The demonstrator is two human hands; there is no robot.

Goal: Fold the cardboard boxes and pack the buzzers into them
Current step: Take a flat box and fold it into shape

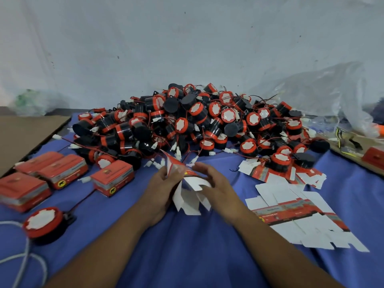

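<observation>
A: What is threatening to go wrong here?

B: The buzzer pile (207,121) is sprawling across the worktop (187,250), and its loose wires are trailing just beside the half-folded box (187,192), so one could be snagging a flap mid-fold. The left grip (164,183) is pinching that box, holding it just in front of the pile. The right grip (216,183) is blurring against a white flap, so its hold cannot be told.

A: And the counts?

B: Pile buzzers are running past counting. Flat blanks (301,213) are lying in two spreads at right, closed boxes (112,177) are numbering four at left, and one loose buzzer (42,222) is sitting near them.
</observation>
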